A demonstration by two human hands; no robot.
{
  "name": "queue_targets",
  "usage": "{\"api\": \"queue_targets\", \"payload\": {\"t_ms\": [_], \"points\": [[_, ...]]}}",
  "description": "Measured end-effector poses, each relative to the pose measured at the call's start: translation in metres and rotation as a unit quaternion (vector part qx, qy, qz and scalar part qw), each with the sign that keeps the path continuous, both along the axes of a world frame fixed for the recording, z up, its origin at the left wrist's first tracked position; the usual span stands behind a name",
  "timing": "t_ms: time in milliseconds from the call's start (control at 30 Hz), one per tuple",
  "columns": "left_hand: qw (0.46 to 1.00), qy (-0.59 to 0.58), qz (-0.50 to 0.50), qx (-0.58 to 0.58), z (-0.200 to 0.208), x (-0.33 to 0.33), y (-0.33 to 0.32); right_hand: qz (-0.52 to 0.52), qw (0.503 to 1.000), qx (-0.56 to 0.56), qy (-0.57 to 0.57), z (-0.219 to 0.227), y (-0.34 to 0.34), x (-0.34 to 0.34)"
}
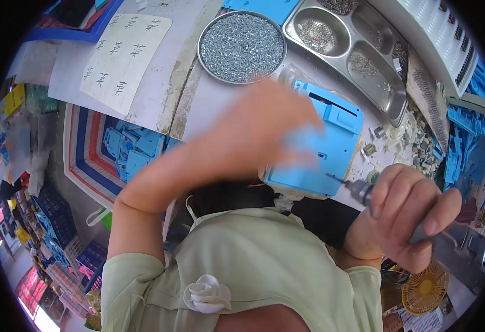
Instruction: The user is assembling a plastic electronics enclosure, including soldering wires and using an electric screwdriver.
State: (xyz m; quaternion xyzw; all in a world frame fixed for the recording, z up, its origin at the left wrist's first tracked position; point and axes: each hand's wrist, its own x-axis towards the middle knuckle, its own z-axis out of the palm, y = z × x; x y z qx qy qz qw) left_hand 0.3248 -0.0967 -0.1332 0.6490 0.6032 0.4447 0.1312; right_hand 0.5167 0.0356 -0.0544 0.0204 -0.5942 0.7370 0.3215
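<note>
My left hand (264,130) is blurred by motion and reaches across the table over a blue plastic part (331,144) that lies flat near the table's front edge. Whether its fingers hold anything is lost in the blur. My right hand (405,213) is closed around an electric screwdriver (358,190), whose thin bit points at the lower right corner of the blue part. A round metal pan full of small silver screws (242,47) stands just beyond the left hand.
A sectioned steel tray (346,47) holds more small metal parts at the back right. Loose white and blue plastic pieces (419,138) lie at the right. A striped bag with blue parts (129,146) sits below the table at left. A sheet of paper (126,55) lies at the back left.
</note>
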Motion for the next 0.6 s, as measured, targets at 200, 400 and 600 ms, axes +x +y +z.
{"api": "queue_targets", "payload": {"t_ms": [200, 400, 600], "points": [[0.965, 0.180, 0.183, -0.057, -0.040, -0.086, 0.013, -0.022, 0.999, 0.014, -0.032, -0.003, 0.012, 0.014], [0.960, 0.199, 0.194, -0.034, -0.042, -0.100, 0.021, -0.041, 0.998, 0.025, -0.034, -0.006, 0.008, 0.040], [0.932, 0.313, 0.173, -0.055, -0.046, -0.114, 0.021, -0.051, 0.996, 0.004, -0.068, -0.008, -0.006, 0.067]]}}
